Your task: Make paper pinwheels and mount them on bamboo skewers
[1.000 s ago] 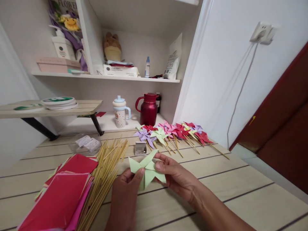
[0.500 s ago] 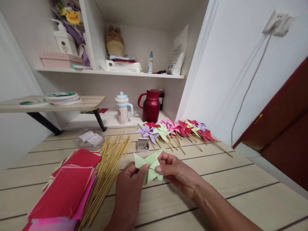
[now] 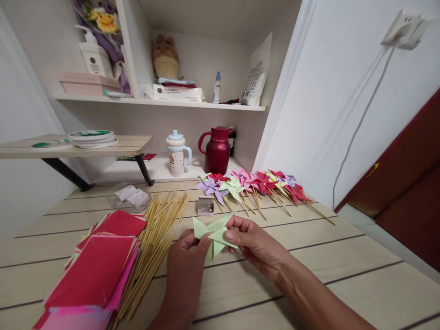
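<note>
A light green folded paper pinwheel (image 3: 213,232) is held just above the wooden table (image 3: 309,275) between both hands. My left hand (image 3: 187,266) pinches its lower left side with thumb and fingers. My right hand (image 3: 252,245) grips its right side, thumb on top. A bundle of thin bamboo sticks (image 3: 151,247) lies on the table just left of my left hand. Beyond the sticks, at the left edge, lies a stack of red and pink paper squares (image 3: 91,270).
A row of finished paper pinwheels on sticks (image 3: 254,185) lies at the back right. A small open box (image 3: 205,206) sits behind my hands, a clear bag (image 3: 129,197) further left. A red jug (image 3: 217,150) and a lidded cup (image 3: 177,155) stand under the shelf.
The view has shifted slightly. Both hands keep hold of the green pinwheel and have folded it a little more compactly, my fingers closing in on its centre.
</note>
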{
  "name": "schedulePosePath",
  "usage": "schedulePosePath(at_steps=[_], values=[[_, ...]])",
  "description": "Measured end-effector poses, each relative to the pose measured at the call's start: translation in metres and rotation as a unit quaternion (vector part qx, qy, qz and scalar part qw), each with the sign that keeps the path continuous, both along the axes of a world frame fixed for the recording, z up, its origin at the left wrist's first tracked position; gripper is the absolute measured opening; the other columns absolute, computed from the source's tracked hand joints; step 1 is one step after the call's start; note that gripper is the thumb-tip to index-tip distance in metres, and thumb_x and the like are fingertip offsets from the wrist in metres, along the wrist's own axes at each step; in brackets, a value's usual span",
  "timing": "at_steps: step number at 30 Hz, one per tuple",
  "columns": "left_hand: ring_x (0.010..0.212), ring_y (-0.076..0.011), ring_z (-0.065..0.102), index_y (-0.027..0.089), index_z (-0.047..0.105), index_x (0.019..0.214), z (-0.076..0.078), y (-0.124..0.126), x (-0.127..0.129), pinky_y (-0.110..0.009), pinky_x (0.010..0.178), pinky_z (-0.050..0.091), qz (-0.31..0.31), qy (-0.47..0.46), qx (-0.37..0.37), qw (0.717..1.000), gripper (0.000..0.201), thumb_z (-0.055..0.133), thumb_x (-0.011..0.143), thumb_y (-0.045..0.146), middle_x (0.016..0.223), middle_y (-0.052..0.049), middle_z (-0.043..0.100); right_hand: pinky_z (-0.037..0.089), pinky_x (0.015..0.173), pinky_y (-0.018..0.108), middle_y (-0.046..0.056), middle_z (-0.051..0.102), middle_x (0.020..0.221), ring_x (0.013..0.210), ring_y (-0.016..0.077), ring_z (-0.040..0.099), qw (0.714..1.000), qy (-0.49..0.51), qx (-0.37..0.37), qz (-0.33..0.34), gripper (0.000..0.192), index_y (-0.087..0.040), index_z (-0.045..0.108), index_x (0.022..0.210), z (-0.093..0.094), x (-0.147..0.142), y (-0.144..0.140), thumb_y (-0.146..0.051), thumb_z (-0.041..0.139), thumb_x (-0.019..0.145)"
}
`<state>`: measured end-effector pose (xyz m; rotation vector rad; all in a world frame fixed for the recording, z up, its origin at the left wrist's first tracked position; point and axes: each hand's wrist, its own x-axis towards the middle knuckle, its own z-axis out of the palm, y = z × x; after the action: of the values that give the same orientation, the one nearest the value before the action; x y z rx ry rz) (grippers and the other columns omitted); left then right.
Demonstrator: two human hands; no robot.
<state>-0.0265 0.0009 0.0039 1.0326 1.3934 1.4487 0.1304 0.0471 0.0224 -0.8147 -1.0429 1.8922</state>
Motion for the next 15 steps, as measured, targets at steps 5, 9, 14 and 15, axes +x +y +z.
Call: schedulePosePath(at_steps=[5, 9, 14, 15], values=[[0.085, -0.0250, 0.066, 0.017, 0.078, 0.091, 0.0040, -0.0029, 0.0021, -0.030, 0.077, 0.048, 0.007, -0.007, -0.007, 1.000, 0.030, 0.072, 0.073, 0.041, 0.083, -0.005, 0.076, 0.033, 0.055, 0.022, -0.005, 0.053, 0.059, 0.056, 0.0079, 0.043, 0.998, -0.033, 0.047, -0.028, 0.035, -0.017, 0.066, 0.075, -0.0021, -0.0009, 0.0000, -0.032, 0.091, 0.056], [0.085, -0.0256, 0.066, 0.016, 0.078, 0.094, 0.0067, -0.0043, 0.0047, -0.031, 0.076, 0.049, 0.018, -0.019, -0.018, 0.999, 0.032, 0.072, 0.072, 0.039, 0.085, -0.006, 0.075, 0.026, 0.055, 0.024, -0.009, 0.033, 0.056, 0.055, 0.0088, 0.032, 0.991, -0.072, 0.100, -0.047, 0.036, -0.019, 0.062, 0.070, -0.0045, -0.0019, 0.0003, -0.035, 0.090, 0.055], [0.082, -0.0241, 0.065, 0.016, 0.078, 0.092, 0.0096, -0.0040, 0.0064, -0.029, 0.074, 0.048, 0.010, -0.037, -0.016, 0.999, 0.030, 0.072, 0.072, 0.038, 0.083, -0.005, 0.075, 0.022, 0.056, 0.025, -0.007, 0.031, 0.061, 0.059, 0.0102, 0.027, 0.975, -0.137, 0.168, -0.055, 0.038, -0.020, 0.054, 0.065, -0.0058, -0.0021, -0.0003, -0.038, 0.086, 0.061], [0.081, -0.0237, 0.065, 0.015, 0.078, 0.092, 0.0100, -0.0040, 0.0066, -0.029, 0.073, 0.048, 0.009, -0.042, -0.016, 0.999, 0.030, 0.073, 0.072, 0.038, 0.082, -0.005, 0.075, 0.021, 0.056, 0.026, -0.007, 0.031, 0.061, 0.059, 0.0105, 0.027, 0.970, -0.151, 0.182, -0.056, 0.037, -0.020, 0.053, 0.065, -0.0061, -0.0019, -0.0004, -0.038, 0.085, 0.063]])
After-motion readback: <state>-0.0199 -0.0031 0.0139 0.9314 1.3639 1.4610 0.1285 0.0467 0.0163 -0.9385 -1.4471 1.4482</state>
